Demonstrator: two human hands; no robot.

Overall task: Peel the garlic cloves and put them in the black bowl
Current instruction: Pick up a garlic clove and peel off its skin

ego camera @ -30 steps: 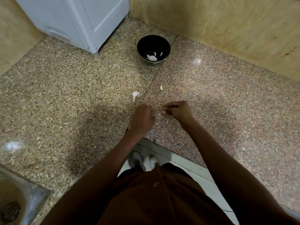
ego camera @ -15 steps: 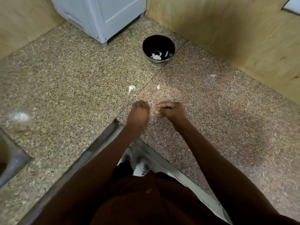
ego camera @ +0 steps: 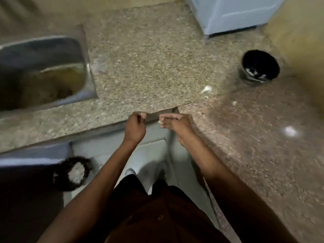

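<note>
My right hand (ego camera: 173, 124) pinches a small white garlic clove (ego camera: 159, 122) at its fingertips, over the inner corner of the stone counter. A short gap to its left, my left hand (ego camera: 135, 128) is curled, with thumb and forefinger pinched on a pale scrap that looks like garlic skin (ego camera: 143, 116); the blur hides details. The black bowl (ego camera: 245, 57) stands far right on the counter with peeled cloves (ego camera: 252, 71) inside. One unpeeled clove (ego camera: 207, 88) and a small bit (ego camera: 234, 103) lie on the counter between the bowl and my hands.
A steel sink (ego camera: 87, 67) is set into the counter at the left. A white appliance (ego camera: 233, 13) stands at the back right. On the floor below left sits a dark bin (ego camera: 60, 183) holding white skins. Yellow walls close the corner.
The view has swung left, so the bowl now sits far right and the sink and bin show. My hands have drawn apart and back to the counter's edge.
</note>
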